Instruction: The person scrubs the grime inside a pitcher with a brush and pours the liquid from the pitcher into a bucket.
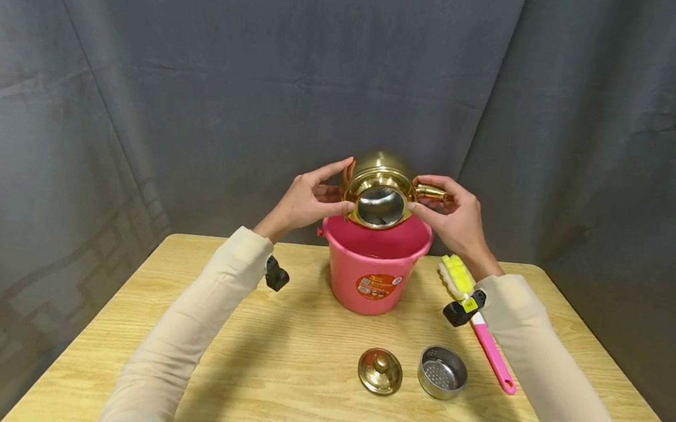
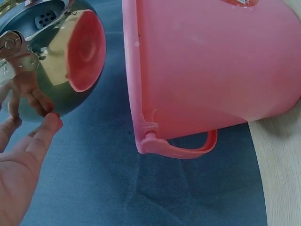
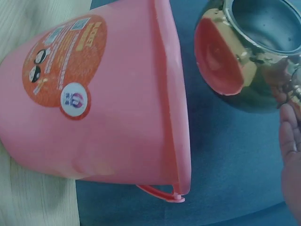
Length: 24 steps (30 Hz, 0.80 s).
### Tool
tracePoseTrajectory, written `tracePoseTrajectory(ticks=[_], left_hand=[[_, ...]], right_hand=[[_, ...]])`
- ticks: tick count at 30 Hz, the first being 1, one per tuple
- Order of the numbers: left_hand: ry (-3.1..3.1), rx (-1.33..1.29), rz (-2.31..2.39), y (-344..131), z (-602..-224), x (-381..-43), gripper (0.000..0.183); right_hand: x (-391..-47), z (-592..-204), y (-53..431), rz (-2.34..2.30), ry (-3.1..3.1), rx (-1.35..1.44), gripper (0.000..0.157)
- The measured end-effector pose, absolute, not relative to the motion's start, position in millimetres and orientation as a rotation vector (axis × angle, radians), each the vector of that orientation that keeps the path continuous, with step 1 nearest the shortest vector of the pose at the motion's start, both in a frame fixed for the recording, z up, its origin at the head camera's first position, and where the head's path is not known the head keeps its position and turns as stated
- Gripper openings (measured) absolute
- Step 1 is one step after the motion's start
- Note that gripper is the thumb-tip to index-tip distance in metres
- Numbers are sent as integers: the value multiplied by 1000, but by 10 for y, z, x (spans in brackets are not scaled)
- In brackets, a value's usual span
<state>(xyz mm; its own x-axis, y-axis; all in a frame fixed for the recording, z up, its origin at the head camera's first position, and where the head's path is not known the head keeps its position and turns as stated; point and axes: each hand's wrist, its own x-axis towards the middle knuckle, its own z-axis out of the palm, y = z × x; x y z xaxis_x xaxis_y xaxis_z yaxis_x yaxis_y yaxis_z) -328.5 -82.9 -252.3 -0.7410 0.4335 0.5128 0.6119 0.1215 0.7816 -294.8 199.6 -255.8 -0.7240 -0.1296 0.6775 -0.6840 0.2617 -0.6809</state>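
Both hands hold a shiny gold teapot (image 1: pixel 382 161) above the pink bucket (image 1: pixel 363 273), its lidless mouth tipped towards me. My left hand (image 1: pixel 301 201) grips the pot's left side, thumb by the rim. My right hand (image 1: pixel 457 215) holds the right side, beside a short gold spout-like part (image 1: pixel 432 192). Seen from the left wrist, fingertips touch the polished body (image 2: pixel 51 94), and small holes show inside the mouth. In the right wrist view, fingers of the right hand (image 3: pixel 290 141) lie against the pot (image 3: pixel 254 89). The bucket's inside is largely hidden.
On the wooden table (image 1: pixel 275 380) lie a gold lid (image 1: pixel 380 372) and, to its right, a round metal strainer (image 1: pixel 443 373). A pink-handled brush (image 1: pixel 493 355) with a yellow and white head lies further right, partly under the right forearm. Grey cloth (image 1: pixel 264 84) hangs behind the table.
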Motion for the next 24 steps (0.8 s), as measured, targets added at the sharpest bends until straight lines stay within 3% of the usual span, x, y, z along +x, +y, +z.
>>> tracePoseTrajectory(ticks=[15, 24], left_hand=[[-2383, -853, -1390, -798, -2483, -3285, 57], [-2355, -838, -1586, -820, -2418, -3211, 54]], right_hand=[[-2999, -2546, 2019, 1405, -2253, 503, 38], [-2918, -2439, 1953, 1436, -2274, 470, 39]])
